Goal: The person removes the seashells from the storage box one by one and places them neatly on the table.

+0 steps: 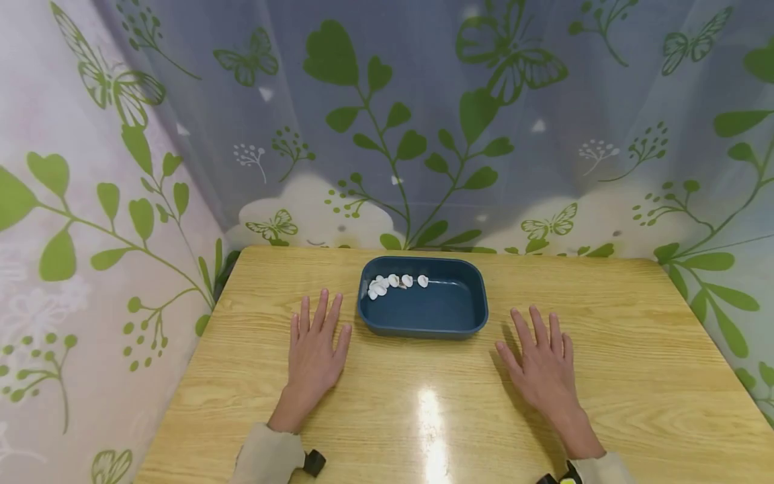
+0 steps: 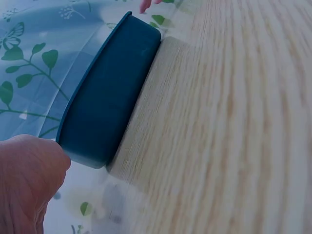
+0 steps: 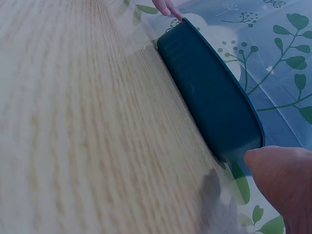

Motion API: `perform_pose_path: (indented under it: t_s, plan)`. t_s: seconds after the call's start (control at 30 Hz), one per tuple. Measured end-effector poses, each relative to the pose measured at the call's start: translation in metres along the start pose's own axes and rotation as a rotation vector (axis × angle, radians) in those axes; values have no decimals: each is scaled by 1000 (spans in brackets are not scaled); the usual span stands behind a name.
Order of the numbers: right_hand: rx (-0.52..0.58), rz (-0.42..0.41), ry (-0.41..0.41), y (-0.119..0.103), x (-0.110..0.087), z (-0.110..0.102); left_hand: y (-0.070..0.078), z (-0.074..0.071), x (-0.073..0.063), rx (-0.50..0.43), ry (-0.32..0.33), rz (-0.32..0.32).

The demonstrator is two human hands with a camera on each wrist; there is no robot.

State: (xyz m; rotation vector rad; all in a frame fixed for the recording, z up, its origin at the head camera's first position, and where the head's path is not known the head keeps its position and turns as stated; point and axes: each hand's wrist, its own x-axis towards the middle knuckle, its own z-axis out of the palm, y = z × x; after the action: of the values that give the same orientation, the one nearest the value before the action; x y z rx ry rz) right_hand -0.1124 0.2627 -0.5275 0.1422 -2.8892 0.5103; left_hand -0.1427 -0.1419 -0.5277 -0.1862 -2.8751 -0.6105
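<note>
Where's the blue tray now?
Head view, centre: the blue tray sits near the far edge of the table, between the left hand and right hand.

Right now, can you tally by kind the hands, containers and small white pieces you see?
Left hand and right hand: 2
Dark blue container: 1
Small white pieces: at least 5; those at the left overlap
Total: at least 8
</note>
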Motion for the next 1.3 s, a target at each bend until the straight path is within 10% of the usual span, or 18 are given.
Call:
perform_pose_path:
  t_s: [0.87, 1.3]
  plan:
    - [9, 13, -21, -1, 5, -1, 2, 0, 2, -11, 23, 1]
    - [77, -6, 62, -12, 17, -1, 10, 2, 17, -255, 66, 72]
